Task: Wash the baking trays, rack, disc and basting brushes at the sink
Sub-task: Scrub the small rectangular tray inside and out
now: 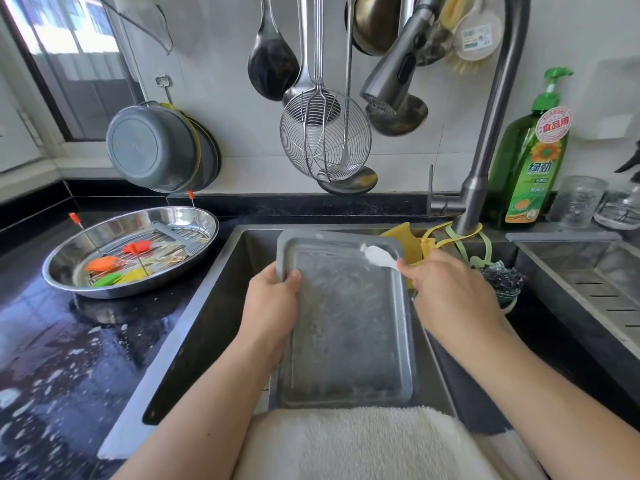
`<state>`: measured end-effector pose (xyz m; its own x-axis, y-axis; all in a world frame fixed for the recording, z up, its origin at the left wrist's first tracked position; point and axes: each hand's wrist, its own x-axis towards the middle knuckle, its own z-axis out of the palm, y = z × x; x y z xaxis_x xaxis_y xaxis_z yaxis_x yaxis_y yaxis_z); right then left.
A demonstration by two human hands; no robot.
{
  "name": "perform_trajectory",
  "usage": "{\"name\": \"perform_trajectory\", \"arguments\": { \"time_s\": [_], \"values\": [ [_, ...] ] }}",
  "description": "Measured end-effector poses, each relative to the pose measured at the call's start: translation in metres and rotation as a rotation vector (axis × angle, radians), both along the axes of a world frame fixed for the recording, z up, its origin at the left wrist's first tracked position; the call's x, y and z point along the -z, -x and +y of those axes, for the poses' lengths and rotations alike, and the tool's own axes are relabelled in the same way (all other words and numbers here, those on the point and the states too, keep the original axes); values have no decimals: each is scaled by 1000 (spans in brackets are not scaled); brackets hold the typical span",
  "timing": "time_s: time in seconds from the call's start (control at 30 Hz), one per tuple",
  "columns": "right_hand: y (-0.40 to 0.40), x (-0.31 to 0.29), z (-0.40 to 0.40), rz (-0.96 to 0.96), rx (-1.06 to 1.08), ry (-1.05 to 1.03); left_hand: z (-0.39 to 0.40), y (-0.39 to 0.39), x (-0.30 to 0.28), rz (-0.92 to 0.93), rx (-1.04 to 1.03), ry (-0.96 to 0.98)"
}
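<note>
Gripping the baking tray (346, 327) by its left rim, hands (273, 299) apart, right (446, 289) pinching seemingly a white brush (379, 257).

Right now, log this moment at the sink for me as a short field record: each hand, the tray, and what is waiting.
left hand: grips the left edge of the grey baking tray, thumb on the rim
right hand: holds a white basting brush at the tray's far right corner
tray: tilted over the sink, soapy film on its face
faucet head: no water visible
waiting: round steel pan on the left counter, holding a wire rack and coloured brushes
</note>
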<state>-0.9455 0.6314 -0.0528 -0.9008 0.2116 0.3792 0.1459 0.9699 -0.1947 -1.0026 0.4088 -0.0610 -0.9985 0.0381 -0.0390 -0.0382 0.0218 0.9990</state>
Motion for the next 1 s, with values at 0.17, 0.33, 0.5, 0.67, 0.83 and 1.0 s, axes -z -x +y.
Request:
{"name": "perform_trajectory", "arguments": {
  "time_s": [0.17,0.33,0.5,0.67,0.83,1.0],
  "values": [
    [4,11,-36,78,-263,99,11,-8,6,44,117,108],
    [3,12,-27,22,-164,63,6,-3,12,29,100,80],
    [-3,3,-20,59,-39,189,5,2,10,-14,48,-24],
    [-5,3,-57,135,-349,251,16,-7,9,61,146,23],
    [0,8,-58,79,-279,129,16,-8,9,119,175,5],
    [-2,4,-51,52,-37,159,16,-6,9,126,125,-2]
  ]
}}
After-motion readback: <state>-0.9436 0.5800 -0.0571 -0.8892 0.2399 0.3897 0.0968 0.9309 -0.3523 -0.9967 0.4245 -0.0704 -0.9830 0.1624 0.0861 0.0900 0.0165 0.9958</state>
